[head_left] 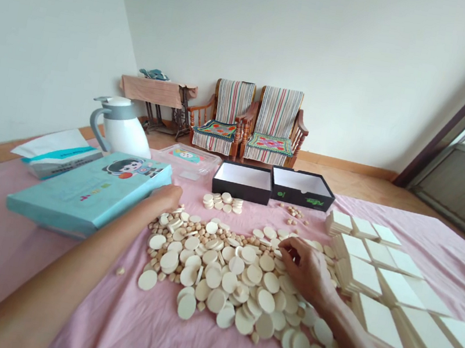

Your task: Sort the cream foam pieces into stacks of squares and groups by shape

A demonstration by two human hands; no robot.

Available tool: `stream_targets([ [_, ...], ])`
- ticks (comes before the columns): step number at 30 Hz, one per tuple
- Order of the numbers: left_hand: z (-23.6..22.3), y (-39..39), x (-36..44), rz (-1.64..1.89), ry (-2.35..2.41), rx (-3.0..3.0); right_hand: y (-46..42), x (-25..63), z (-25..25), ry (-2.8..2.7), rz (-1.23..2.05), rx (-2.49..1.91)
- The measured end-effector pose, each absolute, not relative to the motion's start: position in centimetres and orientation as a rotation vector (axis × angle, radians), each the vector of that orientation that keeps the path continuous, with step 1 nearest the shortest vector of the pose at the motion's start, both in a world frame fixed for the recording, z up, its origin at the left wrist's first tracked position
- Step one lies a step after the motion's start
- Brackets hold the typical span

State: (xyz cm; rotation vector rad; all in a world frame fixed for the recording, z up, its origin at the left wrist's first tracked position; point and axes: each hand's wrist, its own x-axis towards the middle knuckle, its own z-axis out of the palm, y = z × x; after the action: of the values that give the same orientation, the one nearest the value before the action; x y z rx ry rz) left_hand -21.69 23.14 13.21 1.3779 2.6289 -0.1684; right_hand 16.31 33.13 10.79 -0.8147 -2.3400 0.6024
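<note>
A broad heap of pale round wooden discs [236,265] mixed with small wooden beads [201,232] lies before me. My left hand [168,197] is curled at the heap's far left edge, beside the light blue box [92,193]; its fingertips are mostly hidden, so what it holds does not show. On the heap's right side, my right hand [304,263] has thumb and fingers drawn together at a disc near their tips. Behind the heap, a small group of stacked discs [223,202] sits apart, with a few beads [294,212] to its right.
Two black boxes with white insides, a left one [241,192] and a right one [303,198], stand at the back. Stacks of pale square tiles [399,289] fill the right. A clear plastic lid [190,161], white jug [127,131] and tissue pack [59,152] are at left.
</note>
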Motion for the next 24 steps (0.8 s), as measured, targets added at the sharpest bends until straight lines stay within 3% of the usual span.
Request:
stream_targets([
  [7,13.8,23.2,-22.2,0.219,2.709,1.484,33.2,16.3,10.8,-2.348,0.598,-0.808],
  [15,11.7,28.4,-19.3,0.688,2.522,1.633,33.3,16.4,10.6,-2.349,0.577,-0.798],
  [19,11.9,27.9,-19.7,0.666,2.504,1.675,33.3,16.3,10.5,-2.352,0.572,-0.78],
  [24,13.0,24.0,-21.3,0.362,2.545,1.657,33.3,16.3,10.6,-2.357,0.566,-0.798],
])
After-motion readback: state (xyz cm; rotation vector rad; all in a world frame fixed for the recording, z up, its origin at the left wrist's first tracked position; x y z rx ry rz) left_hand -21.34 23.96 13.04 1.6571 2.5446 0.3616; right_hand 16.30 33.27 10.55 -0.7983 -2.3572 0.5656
